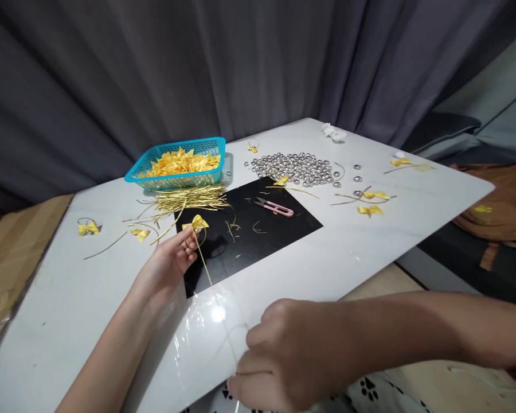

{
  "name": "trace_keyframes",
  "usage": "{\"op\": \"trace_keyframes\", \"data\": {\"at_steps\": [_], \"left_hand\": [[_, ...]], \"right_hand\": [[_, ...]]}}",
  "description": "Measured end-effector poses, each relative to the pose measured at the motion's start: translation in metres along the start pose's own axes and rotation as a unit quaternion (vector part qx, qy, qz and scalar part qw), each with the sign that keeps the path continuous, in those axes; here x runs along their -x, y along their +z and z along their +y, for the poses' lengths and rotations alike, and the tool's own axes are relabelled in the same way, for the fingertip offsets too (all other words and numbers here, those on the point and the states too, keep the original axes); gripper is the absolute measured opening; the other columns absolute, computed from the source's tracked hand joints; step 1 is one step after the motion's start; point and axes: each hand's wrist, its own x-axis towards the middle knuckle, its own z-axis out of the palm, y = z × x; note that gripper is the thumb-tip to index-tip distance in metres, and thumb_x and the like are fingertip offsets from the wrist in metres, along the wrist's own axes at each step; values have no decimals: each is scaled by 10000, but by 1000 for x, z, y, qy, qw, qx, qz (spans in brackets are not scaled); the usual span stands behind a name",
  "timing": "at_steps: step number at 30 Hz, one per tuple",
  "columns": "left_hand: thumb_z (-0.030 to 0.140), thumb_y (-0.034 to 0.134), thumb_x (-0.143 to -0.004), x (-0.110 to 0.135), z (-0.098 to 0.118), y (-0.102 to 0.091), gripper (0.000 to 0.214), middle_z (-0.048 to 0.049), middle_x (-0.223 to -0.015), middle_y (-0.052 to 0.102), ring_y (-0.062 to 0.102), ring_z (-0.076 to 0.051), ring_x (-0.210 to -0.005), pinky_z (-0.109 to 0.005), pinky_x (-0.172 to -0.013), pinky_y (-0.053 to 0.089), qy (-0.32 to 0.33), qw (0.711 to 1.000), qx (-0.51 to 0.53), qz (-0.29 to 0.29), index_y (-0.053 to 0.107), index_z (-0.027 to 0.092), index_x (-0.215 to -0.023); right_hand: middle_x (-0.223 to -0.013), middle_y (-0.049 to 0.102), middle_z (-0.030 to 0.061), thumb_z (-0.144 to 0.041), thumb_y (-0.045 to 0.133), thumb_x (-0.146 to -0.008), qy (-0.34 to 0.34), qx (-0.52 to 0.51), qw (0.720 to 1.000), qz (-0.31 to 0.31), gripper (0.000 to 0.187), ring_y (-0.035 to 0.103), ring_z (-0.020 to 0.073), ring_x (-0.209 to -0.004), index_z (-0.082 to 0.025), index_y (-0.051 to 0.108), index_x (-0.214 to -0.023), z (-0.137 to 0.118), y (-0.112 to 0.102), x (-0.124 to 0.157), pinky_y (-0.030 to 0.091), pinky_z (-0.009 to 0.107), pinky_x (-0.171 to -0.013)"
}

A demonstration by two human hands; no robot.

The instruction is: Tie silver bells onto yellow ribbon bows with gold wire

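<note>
My left hand [172, 261] pinches a small yellow ribbon bow [196, 222] over the near left corner of a black mat [258, 229]. A thin gold cord [205, 263] runs from the bow toward me. My right hand [284, 355] is closed at the table's front edge, pinching the other end of that cord, which is hard to see there. A pile of gold cords [184, 201] lies just beyond the bow. Pink thread snips [275, 207] rest on the mat.
A teal basket [178, 162] full of yellow bows stands at the back left. A heap of silver bells [294, 167] lies behind the mat. Finished bows with cords are scattered left [88, 228] and right [372, 209]. Cardboard [12, 252] sits left of the white table [69, 304].
</note>
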Motion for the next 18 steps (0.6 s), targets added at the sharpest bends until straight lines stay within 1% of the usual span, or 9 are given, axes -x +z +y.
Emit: {"op": "trace_keyframes", "data": {"at_steps": [3,5,7,8,10,12,14,16,18], "left_hand": [[125,528,-853,4,3,2,150,21,-645,554,505,-38,-474,-129,-437,443,-11,1000,17,-3,621,127,-735],[117,530,-842,6,5,3,142,18,-652,560,512,-44,-480,-138,-441,449,-16,999,39,-18,617,134,-731],[116,538,-832,8,6,4,132,16,-658,561,521,-53,-494,-148,-450,455,-18,997,59,-37,609,140,-723],[117,541,-829,9,6,4,128,14,-660,559,524,-57,-503,-153,-454,458,-19,997,66,-44,607,142,-722],[121,549,-825,10,6,5,115,12,-661,551,527,-64,-518,-160,-461,462,-22,995,76,-55,609,142,-729],[126,557,-821,11,6,6,104,7,-667,546,529,-70,-535,-165,-472,468,-29,994,84,-62,615,142,-736],[130,563,-814,12,6,7,105,1,-675,543,533,-75,-554,-164,-477,467,-32,993,95,-69,613,141,-723],[130,577,-797,14,7,7,101,-2,-683,542,531,-76,-564,-161,-474,462,-27,990,112,-77,606,142,-701],[142,607,-771,19,8,7,88,2,-672,531,521,-77,-560,-166,-470,459,-17,988,127,-89,603,150,-683]], "right_hand": [[-887,656,23,-316,475,-928,-33,-24,995,87,246,553,89,-687,-201,684,-865,6,21,-5,367,233,-520],[-972,668,29,-322,486,-922,8,-70,987,146,236,591,124,-919,-199,679,-864,7,33,-8,440,258,-760],[-945,692,21,-301,484,-920,29,-139,978,154,218,567,150,-1079,-183,646,-835,5,41,-9,335,359,-1022],[-909,700,17,-289,473,-922,29,-180,973,141,214,580,143,-1069,-174,627,-828,3,42,-10,250,397,-1093],[-788,685,-2,-252,448,-919,36,-267,957,110,201,634,100,-844,-162,605,-830,1,42,-11,181,411,-1135],[-656,615,-36,-242,449,-904,106,-367,918,102,187,572,66,-599,-163,601,-830,1,41,-14,308,384,-1076],[-562,514,-61,-258,472,-883,224,-471,844,122,161,485,60,-498,-165,588,-820,6,38,-19,476,301,-833],[-538,459,-64,-276,499,-865,320,-538,766,146,147,429,58,-465,-162,567,-802,13,35,-23,430,202,-554],[-546,453,-58,-254,510,-851,363,-547,733,177,125,398,53,-461,-159,561,-788,23,29,-27,322,167,-454]]}}
